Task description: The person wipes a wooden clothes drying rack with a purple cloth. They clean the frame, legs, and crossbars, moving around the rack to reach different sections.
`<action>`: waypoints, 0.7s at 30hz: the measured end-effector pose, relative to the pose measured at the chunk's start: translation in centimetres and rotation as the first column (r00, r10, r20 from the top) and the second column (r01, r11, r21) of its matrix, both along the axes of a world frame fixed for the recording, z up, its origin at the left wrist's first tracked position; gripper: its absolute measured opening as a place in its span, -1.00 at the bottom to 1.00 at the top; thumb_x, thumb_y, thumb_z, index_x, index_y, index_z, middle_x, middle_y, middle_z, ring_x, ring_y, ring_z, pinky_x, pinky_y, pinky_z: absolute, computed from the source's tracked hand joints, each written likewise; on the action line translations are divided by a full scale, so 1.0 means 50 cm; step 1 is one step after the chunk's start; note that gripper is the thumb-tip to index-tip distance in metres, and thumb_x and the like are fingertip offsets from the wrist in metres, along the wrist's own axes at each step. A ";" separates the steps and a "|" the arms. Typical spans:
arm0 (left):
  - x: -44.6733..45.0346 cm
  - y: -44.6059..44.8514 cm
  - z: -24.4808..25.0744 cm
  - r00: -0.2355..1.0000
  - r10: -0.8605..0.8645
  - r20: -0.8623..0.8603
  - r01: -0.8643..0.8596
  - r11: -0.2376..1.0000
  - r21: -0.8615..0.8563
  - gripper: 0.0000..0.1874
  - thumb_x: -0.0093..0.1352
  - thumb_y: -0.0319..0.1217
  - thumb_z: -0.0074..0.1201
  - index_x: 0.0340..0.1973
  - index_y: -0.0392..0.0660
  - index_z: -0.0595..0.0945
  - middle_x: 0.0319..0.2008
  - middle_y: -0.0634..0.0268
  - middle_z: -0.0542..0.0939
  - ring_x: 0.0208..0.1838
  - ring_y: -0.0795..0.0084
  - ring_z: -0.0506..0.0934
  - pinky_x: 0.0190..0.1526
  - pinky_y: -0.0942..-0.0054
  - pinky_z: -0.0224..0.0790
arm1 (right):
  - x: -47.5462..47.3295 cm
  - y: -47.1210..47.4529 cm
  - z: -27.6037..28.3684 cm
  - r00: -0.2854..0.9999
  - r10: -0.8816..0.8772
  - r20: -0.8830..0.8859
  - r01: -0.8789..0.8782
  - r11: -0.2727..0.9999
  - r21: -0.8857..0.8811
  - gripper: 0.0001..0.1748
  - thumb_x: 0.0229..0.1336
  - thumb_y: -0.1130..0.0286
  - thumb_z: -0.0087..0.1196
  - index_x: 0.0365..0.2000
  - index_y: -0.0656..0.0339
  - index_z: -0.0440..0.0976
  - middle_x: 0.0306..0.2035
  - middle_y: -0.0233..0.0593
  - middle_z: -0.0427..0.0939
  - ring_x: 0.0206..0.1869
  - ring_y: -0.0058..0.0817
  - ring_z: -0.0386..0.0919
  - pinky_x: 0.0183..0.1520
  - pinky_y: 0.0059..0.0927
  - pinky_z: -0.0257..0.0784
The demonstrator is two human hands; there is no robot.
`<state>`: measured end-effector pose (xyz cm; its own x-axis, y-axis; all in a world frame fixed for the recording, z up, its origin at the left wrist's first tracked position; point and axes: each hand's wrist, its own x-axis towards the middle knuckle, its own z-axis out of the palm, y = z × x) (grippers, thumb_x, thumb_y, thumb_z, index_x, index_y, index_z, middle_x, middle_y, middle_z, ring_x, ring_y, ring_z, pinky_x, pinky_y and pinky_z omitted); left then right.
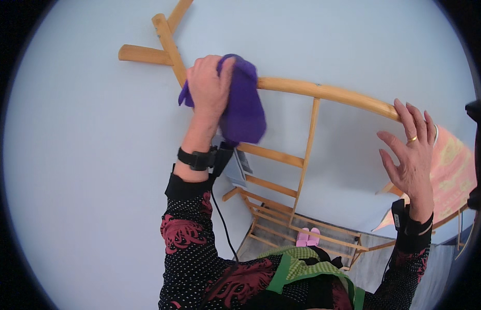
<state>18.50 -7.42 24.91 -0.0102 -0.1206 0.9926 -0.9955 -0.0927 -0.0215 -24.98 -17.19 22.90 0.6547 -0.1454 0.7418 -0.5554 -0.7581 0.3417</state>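
Note:
A purple cloth (242,112) is in my left hand (209,83), which presses it around the joint where the top rail of a wooden rack (287,85) meets a forked upright with pegs (167,40). The cloth's loose end hangs below the rail. My right hand (409,151), with a ring on one finger, has its fingers spread, and its fingertips are at the rail's right part. Whether they press on the wood I cannot tell. A pink and yellow patterned fabric (453,170) hangs just beyond that hand.
Thin crossbars (271,155) and a slatted lower shelf (275,221) belong to the rack, which stands against a pale wall (89,155). Pink slippers (307,237) lie near the shelf on the grey floor. A black cable (225,228) runs down from my left wrist.

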 end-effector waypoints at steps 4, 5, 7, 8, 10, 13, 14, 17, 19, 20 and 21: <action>-0.073 0.035 0.048 0.965 0.104 0.242 -0.081 0.991 -0.104 -0.64 0.36 -0.09 0.36 -0.44 -0.06 0.60 -0.51 0.30 0.54 -0.40 0.19 0.49 -0.25 0.23 0.35 | 0.004 -0.008 -0.002 1.000 -0.011 0.010 0.011 1.000 -0.008 -0.65 -0.19 0.42 0.32 -0.25 0.01 0.64 0.48 -0.22 0.30 0.45 -0.06 0.26 0.52 0.15 -0.01; -0.084 0.055 0.070 0.925 0.182 0.332 -0.143 0.980 -0.138 -0.63 0.34 -0.10 0.40 -0.46 -0.06 0.58 -0.54 0.31 0.53 -0.45 0.23 0.47 -0.25 0.25 0.37 | 0.005 -0.009 -0.003 1.000 -0.002 0.005 0.002 1.000 -0.009 -0.64 -0.19 0.42 0.31 -0.24 0.02 0.64 0.48 -0.21 0.30 0.45 -0.05 0.26 0.52 0.15 -0.02; -0.083 0.100 0.137 0.755 0.447 0.479 -0.305 0.887 -0.346 -0.60 0.26 -0.01 0.45 -0.47 0.00 0.61 -0.54 0.40 0.54 -0.50 0.32 0.46 -0.34 0.30 0.30 | 0.004 -0.014 -0.004 1.000 -0.022 0.005 0.022 0.999 -0.026 -0.64 -0.18 0.43 0.31 -0.23 0.02 0.64 0.48 -0.21 0.30 0.44 -0.05 0.27 0.53 0.14 -0.02; -0.076 0.120 0.174 0.683 0.560 0.469 -0.358 0.816 -0.455 -0.60 0.27 0.03 0.43 -0.47 0.04 0.63 -0.54 0.42 0.53 -0.48 0.34 0.47 -0.32 0.34 0.27 | 0.003 -0.016 -0.005 1.000 -0.018 0.006 0.018 0.999 -0.034 -0.63 -0.18 0.43 0.30 -0.22 0.02 0.64 0.48 -0.20 0.31 0.44 -0.05 0.27 0.53 0.14 -0.02; -0.048 0.159 0.257 0.529 0.737 0.420 -0.429 0.659 -0.617 -0.60 0.28 0.13 0.37 -0.45 0.10 0.66 -0.51 0.47 0.55 -0.39 0.38 0.49 -0.25 0.34 0.23 | 0.000 -0.020 -0.006 1.000 -0.017 0.001 0.017 0.997 -0.071 -0.61 -0.18 0.45 0.29 -0.20 0.02 0.63 0.48 -0.20 0.31 0.44 -0.03 0.27 0.53 0.13 -0.02; -0.005 0.183 0.289 0.460 0.835 0.302 -0.685 0.550 -0.478 -0.69 0.40 -0.05 0.21 -0.34 -0.02 0.69 -0.36 0.31 0.59 -0.12 0.26 0.51 -0.03 0.16 0.29 | -0.005 -0.029 -0.010 0.999 -0.036 0.006 0.037 0.995 -0.092 -0.58 -0.18 0.46 0.29 -0.17 0.01 0.63 0.48 -0.21 0.31 0.44 -0.02 0.27 0.52 0.12 -0.01; 0.010 0.183 0.293 0.428 0.853 0.299 -0.711 0.522 -0.471 -0.72 0.41 -0.13 0.20 -0.39 -0.06 0.68 -0.40 0.27 0.57 -0.10 0.24 0.50 -0.01 0.10 0.31 | -0.006 -0.033 -0.012 0.999 -0.039 0.007 0.039 0.992 -0.116 -0.58 -0.17 0.47 0.28 -0.16 0.01 0.63 0.48 -0.20 0.31 0.45 -0.03 0.26 0.52 0.11 -0.01; 0.045 0.169 0.234 0.452 0.850 0.271 -0.845 0.505 -0.175 -0.73 0.35 -0.15 0.26 -0.21 -0.05 0.69 -0.15 0.21 0.63 0.10 0.20 0.52 0.11 -0.02 0.31 | -0.009 -0.045 -0.020 0.999 -0.053 0.006 0.054 0.992 -0.118 -0.58 -0.14 0.48 0.27 -0.14 0.00 0.63 0.49 -0.22 0.30 0.48 -0.05 0.24 0.53 0.08 0.00; 0.060 0.162 0.193 0.248 0.873 0.420 -0.770 0.441 -0.462 -0.54 0.32 0.23 0.22 -0.20 0.16 0.71 -0.26 0.48 0.63 0.02 0.39 0.53 0.05 -0.04 0.15 | -0.011 -0.052 -0.026 1.000 -0.013 0.000 0.012 0.992 -0.124 -0.59 -0.10 0.48 0.27 -0.13 0.00 0.63 0.50 -0.26 0.30 0.50 -0.08 0.23 0.53 0.05 0.01; 0.063 0.165 0.169 0.287 0.853 0.435 -0.763 0.478 -0.434 -0.55 0.34 0.15 0.24 -0.12 0.10 0.70 -0.22 0.40 0.64 0.04 0.34 0.55 0.09 -0.06 0.21 | -0.012 -0.054 -0.029 1.000 -0.020 0.002 0.020 0.993 -0.113 -0.60 -0.09 0.48 0.27 -0.13 -0.01 0.64 0.50 -0.27 0.30 0.50 -0.09 0.23 0.54 0.05 0.01; 0.062 0.168 0.141 0.328 0.831 0.448 -0.755 0.516 -0.404 -0.55 0.36 0.08 0.26 -0.03 0.05 0.69 -0.19 0.31 0.65 0.06 0.28 0.57 0.14 -0.07 0.27 | -0.013 -0.056 -0.031 1.000 -0.023 0.003 0.023 0.993 -0.112 -0.60 -0.08 0.49 0.27 -0.13 -0.01 0.64 0.50 -0.28 0.30 0.51 -0.10 0.22 0.54 0.04 0.01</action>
<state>21.62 0.99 31.95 -0.4755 -0.2750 0.8356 -0.2447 -0.8711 -0.4258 -25.63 -19.99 21.34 0.6509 -0.0757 0.7554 -0.5727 -0.7022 0.4231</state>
